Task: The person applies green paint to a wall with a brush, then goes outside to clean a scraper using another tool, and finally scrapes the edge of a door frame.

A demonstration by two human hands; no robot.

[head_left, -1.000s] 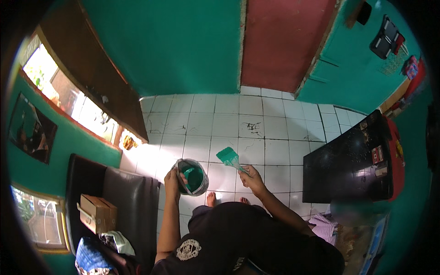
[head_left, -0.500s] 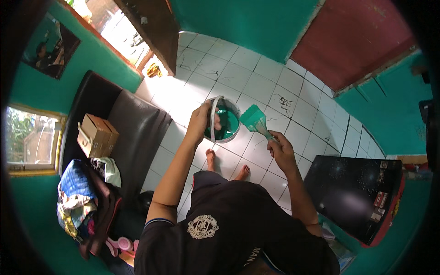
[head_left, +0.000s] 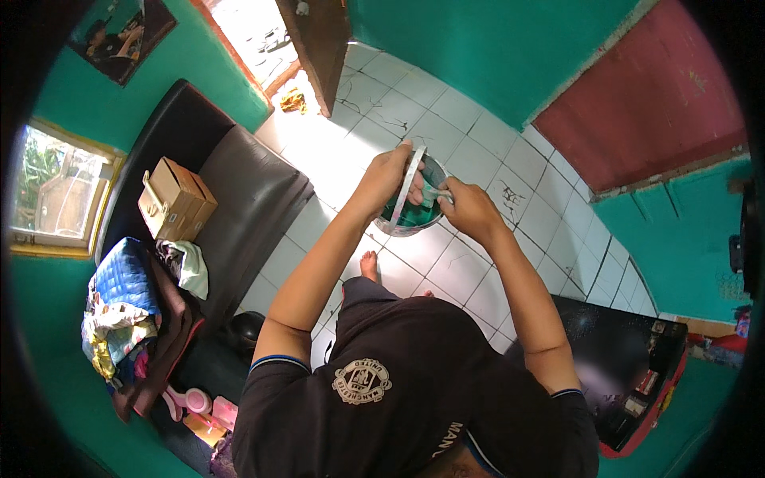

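A round paint can with green paint inside hangs in front of me over the white tiled floor. My left hand grips its rim and the raised metal handle. My right hand is closed on a paintbrush whose head is down inside the can; most of the brush is hidden by the hand and the rim. My bare feet show on the tiles below the can.
A black sofa on the left carries a cardboard box and a pile of clothes. A dark cabinet stands at the lower right. Green walls, a red panel and an open wooden door lie ahead.
The brush, held out over the floor beside the can a second ago, has gone down into the can. My head has turned, so the sofa and window fill the left.
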